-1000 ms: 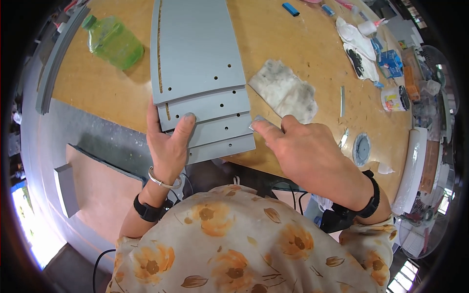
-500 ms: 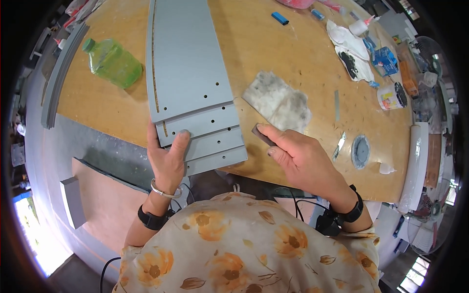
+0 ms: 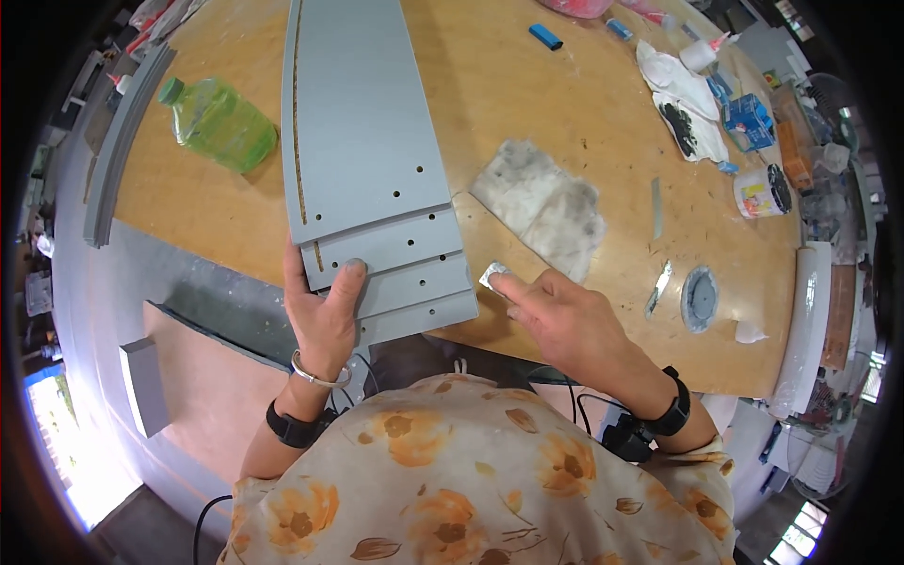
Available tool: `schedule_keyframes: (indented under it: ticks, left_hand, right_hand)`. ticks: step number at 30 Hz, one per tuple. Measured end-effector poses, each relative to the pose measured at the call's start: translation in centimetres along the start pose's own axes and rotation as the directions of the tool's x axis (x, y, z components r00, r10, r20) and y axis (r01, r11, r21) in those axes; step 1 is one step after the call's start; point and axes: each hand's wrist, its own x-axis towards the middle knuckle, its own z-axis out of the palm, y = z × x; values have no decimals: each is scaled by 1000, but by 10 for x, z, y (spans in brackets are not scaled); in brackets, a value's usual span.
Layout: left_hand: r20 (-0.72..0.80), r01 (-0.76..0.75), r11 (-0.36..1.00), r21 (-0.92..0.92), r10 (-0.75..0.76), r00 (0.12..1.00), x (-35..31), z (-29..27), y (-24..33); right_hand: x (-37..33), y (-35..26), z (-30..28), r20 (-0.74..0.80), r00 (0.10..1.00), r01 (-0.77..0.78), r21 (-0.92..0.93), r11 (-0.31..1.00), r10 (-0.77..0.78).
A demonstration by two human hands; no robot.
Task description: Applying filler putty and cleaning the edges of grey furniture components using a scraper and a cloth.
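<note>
A bottle [image 3: 224, 125] crowds the panels [image 3: 363, 122]; room opens beyond the rag [image 3: 541, 202].

At the tabletop's [image 3: 617, 118] near edge, the stacked grey panels [image 3: 367, 122] are looking smooth and matt, their slots [image 3: 298, 122] showing rough, brown and wood-like; the tabletop's wood is shining softly; toward its left edge a translucent plastic bottle [image 3: 226, 127] is gleaming, while a smudged cloth [image 3: 546, 202] is staying dull

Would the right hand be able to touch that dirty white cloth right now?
Probably yes: the right hand is close to the cloth and nothing seems to stand between them, though it holds a small flat piece.
</note>
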Motion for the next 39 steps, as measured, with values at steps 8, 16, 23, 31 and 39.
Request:
schedule_keyframes:
  ticks: [8,16,23,31,39]
  left_hand:
    - [6,0,1000,-17,0,1000,1,-1,0]
    - [28,-8,1000,-4,8,1000,2,1,7]
    - [4,-15,1000,-15,15,1000,1,-1,2]
    - [4,-38,993,109,38,999,0,1,1]
    - [-3,-49,995,89,50,999,1,-3,-2]
  right_hand:
    - [26,-34,-47,163,987,29,-162,986,-2]
    - [26,-48,-45,241,968,144,-290,946,-73]
    - [20,-14,-32,-132,981,158,101,982,-144]
    - [56,-1,16,-121,952,-82,782,618,281]
    - [42,7,28,9,982,-109,843,526,189]
